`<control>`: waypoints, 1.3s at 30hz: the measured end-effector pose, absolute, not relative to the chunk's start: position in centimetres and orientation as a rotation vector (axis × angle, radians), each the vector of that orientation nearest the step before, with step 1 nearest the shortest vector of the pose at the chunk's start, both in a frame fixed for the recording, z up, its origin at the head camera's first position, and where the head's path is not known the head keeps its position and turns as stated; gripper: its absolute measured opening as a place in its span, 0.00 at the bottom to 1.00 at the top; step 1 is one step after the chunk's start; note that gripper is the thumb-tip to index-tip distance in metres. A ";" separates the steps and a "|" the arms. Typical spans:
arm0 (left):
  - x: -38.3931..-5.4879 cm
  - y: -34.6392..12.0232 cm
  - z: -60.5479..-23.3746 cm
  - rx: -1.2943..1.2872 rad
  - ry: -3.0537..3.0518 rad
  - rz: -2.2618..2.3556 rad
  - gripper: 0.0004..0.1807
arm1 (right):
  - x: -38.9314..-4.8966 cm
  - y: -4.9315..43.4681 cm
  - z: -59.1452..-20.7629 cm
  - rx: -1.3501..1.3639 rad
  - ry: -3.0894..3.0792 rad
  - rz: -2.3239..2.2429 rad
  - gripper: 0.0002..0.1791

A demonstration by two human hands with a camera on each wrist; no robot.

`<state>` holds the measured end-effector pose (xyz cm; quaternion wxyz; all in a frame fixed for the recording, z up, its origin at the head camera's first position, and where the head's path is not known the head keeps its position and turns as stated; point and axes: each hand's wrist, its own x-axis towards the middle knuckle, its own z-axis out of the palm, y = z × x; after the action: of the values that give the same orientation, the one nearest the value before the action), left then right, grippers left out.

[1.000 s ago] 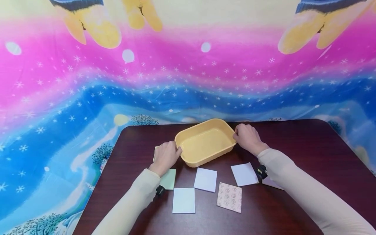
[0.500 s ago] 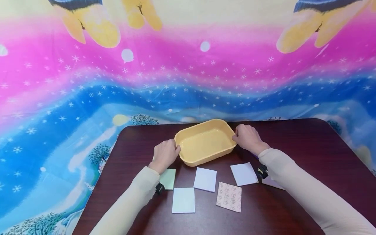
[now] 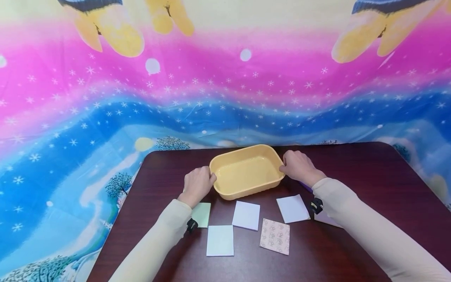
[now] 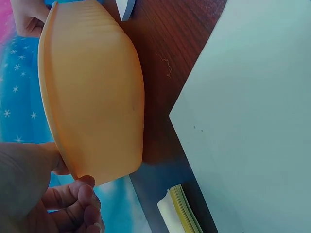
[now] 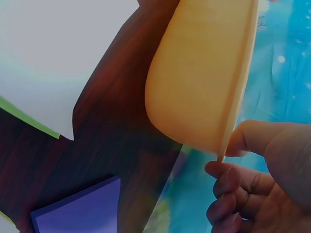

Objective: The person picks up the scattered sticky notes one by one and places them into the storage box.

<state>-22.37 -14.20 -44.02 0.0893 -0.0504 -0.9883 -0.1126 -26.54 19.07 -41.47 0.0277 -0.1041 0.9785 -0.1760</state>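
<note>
A yellow plastic tub point(image 3: 248, 172) with rounded corners stands near the back of the table, set slightly askew. At its left end my left hand point(image 3: 197, 184) pinches the rim; the left wrist view shows the thumb inside and curled fingers point(image 4: 85, 194) outside. My right hand point(image 3: 299, 166) holds the opposite end, thumb and fingers point(image 5: 226, 179) meeting over the rim in the right wrist view. Nothing lies inside the tub. Whether its base touches the table is hard to tell.
Several square note pads lie in front of the tub: white ones point(image 3: 246, 215), a green one point(image 3: 202, 215), a patterned pink one point(image 3: 275, 237). Purple pads point(image 5: 77, 208) are partly under the right arm. A yellowish pad point(image 4: 180, 208) is below the left hand. A printed cloth point(image 3: 225, 78) hangs behind.
The tub's right end and my right hand have shifted slightly right and nearer. My left hand has edged slightly away from me. Both hands keep hold of the rim.
</note>
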 end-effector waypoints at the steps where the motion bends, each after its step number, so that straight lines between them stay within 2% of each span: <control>1: -22.4 -14.2 -44.0 -0.150 -2.938 -0.337 0.19 | -26.5 19.1 -41.5 -0.323 3.015 -0.541 0.18; 9: -22.7 -14.3 -43.9 -0.154 -2.954 -0.337 0.20 | -26.2 19.1 -41.3 -0.326 2.981 -0.515 0.16; 20: -23.2 -14.4 -44.0 -0.160 -2.937 -0.303 0.19 | -25.3 18.9 -40.9 -0.350 2.953 -0.470 0.18; 31: -23.8 -14.4 -44.0 -0.142 -2.950 -0.321 0.19 | -24.6 19.0 -40.8 -0.357 2.935 -0.493 0.13; 39: -24.1 -14.4 -43.8 -0.149 -2.982 -0.312 0.19 | -24.1 18.9 -40.9 -0.359 2.930 -0.512 0.13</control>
<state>-24.10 -14.36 -43.84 0.0696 -0.0494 -0.9909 -0.1037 -24.05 18.90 -40.89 0.0727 -0.1194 0.9754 -0.1703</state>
